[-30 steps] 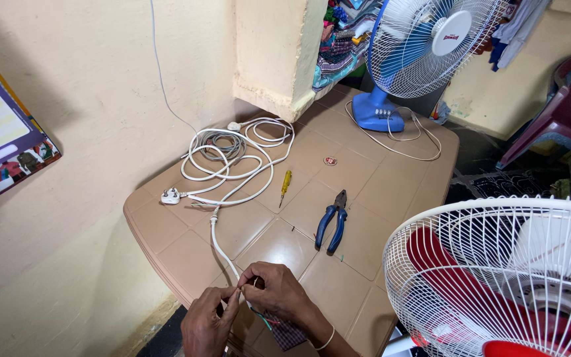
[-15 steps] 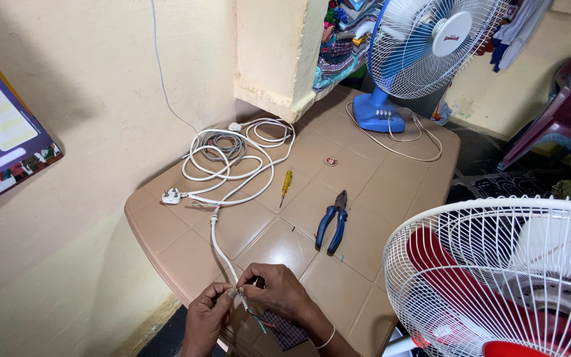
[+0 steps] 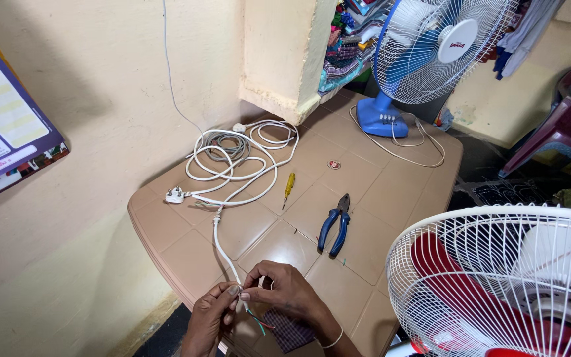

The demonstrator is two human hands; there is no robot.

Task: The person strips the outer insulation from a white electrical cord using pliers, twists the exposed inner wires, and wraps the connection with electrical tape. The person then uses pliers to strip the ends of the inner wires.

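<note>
At the near edge of a tan plastic table (image 3: 378,192), my left hand (image 3: 207,318) and my right hand (image 3: 285,291) both pinch the stripped end of a white cable (image 3: 221,248). Thin red and green inner wires (image 3: 259,322) stick out below my fingers. The cable runs away from me to a loose coil (image 3: 232,155) with a white plug (image 3: 174,194) by the wall. Blue-handled pliers (image 3: 335,226) lie just right of the cable, and a yellow screwdriver (image 3: 289,187) lies beyond them.
A blue and white table fan (image 3: 431,53) stands at the table's far end with its cord looped beside it. A red-bladed fan with a white grille (image 3: 503,284) fills the near right. A small round disc (image 3: 334,164), a dark checked cloth (image 3: 289,330), a maroon chair (image 3: 566,112) and a wall calendar (image 3: 1,132) are around.
My hands stay at the cable's end, with small finger shifts. The view has tilted slightly, so more of the coloured inner wires shows below my fingers.
</note>
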